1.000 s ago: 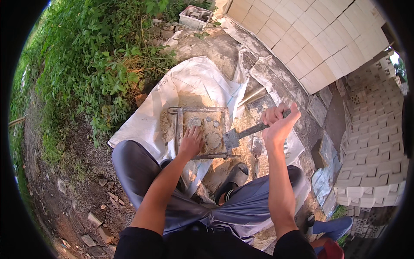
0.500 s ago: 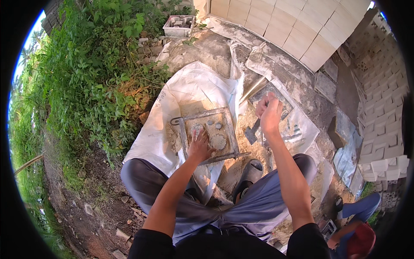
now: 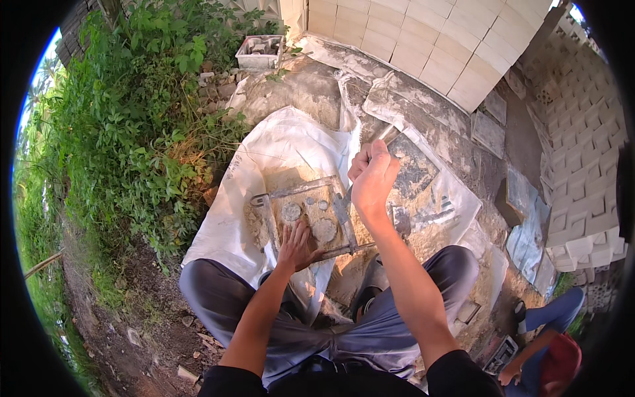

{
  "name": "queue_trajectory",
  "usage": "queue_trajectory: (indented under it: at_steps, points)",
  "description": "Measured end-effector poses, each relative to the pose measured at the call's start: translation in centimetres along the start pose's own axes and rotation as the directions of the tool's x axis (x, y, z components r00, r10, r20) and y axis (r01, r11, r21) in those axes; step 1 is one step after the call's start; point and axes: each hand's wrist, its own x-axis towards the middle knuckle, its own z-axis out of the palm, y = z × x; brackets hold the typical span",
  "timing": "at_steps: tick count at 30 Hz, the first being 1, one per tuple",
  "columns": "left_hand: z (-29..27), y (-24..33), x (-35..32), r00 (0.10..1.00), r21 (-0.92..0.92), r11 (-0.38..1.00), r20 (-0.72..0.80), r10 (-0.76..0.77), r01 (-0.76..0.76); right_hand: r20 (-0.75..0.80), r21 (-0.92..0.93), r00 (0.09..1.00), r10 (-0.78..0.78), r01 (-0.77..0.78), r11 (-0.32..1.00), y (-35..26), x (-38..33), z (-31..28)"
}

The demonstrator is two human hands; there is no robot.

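Grey blade (image 3: 342,213) clamped in right hand (image 3: 374,171): best held level along right edge of frame (image 3: 301,188); left hand (image 3: 296,250), unclenched, at near edge.

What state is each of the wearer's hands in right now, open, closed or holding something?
Left hand: open, palm down, fingers extended within the rectangular frame.
Right hand: closed, holding the flat-bladed tool.

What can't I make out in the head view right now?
In the head view:
- Handle of the gray tool: hidden by the right hand.
- Surface under the left hand, at the frame: covered by that hand.
- What the white crate holds: too small to identify.
- Right shoe: partly hidden by the right forearm.
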Motion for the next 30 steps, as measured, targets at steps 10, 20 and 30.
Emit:
queue_trajectory:
  at_steps: [10, 20, 30]
  points:
    - [-1.6, -0.2, 2.5, 0.984, -0.070, 0.986, -0.083, -0.158, 0.152, -0.076, -0.022, 0.997, 0.010, -0.011, 1.000, 4.6, 1.9, 0.3]
    - [-1.7, -0.9, 4.1, 0.976, -0.233, 0.959, -0.101, -0.192, 0.165, 0.102, -0.269, 0.981, -0.165, 0.187, 0.945, 11.5, 0.4, 0.3]
    - [-2.0, -1.4, 5.9, 0.986, -0.223, 0.973, -0.136, -0.094, 0.062, -0.065, 0.000, 0.997, -0.036, 0.036, 0.999, 11.0, 2.6, -1.3]
